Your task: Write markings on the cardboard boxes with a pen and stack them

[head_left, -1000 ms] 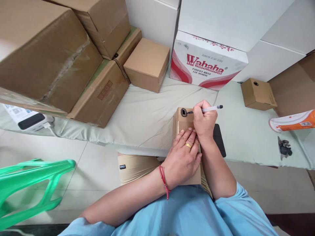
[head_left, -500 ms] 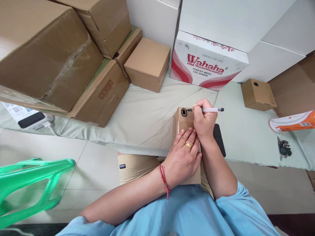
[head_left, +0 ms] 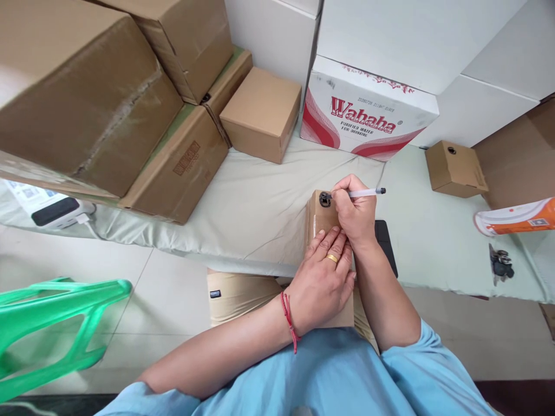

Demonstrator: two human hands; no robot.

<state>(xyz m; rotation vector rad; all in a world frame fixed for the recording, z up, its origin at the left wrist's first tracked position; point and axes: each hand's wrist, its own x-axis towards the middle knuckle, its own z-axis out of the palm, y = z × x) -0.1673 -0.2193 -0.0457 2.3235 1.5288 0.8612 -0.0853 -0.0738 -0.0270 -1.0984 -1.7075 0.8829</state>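
A small brown cardboard box point(head_left: 324, 216) lies close to my body, partly over the table's front edge. Near its far end is a dark ring-shaped mark point(head_left: 325, 200) around what looks like a hole. My right hand point(head_left: 356, 212) grips a pen point(head_left: 362, 193) with a clear barrel and black end, and the pen's tip is at the dark ring. Flat across the top of the box rests my left hand point(head_left: 326, 274), fingers stretched out, pressing on the cardboard. The two hands hide much of the box.
A black flat object point(head_left: 385, 245) lies beside my right forearm. Cardboard boxes point(head_left: 260, 115) stand at the back left, and a Wahaha carton point(head_left: 364, 112) is behind. At right are another small box point(head_left: 455, 169), an orange-white cylinder point(head_left: 515, 216) and keys point(head_left: 502, 264). A green stool point(head_left: 65, 323) stands left.
My right hand has shifted slightly left with the pen, so its tip now sits over the hole rather than at the ring's right edge. The left hand stays in place.
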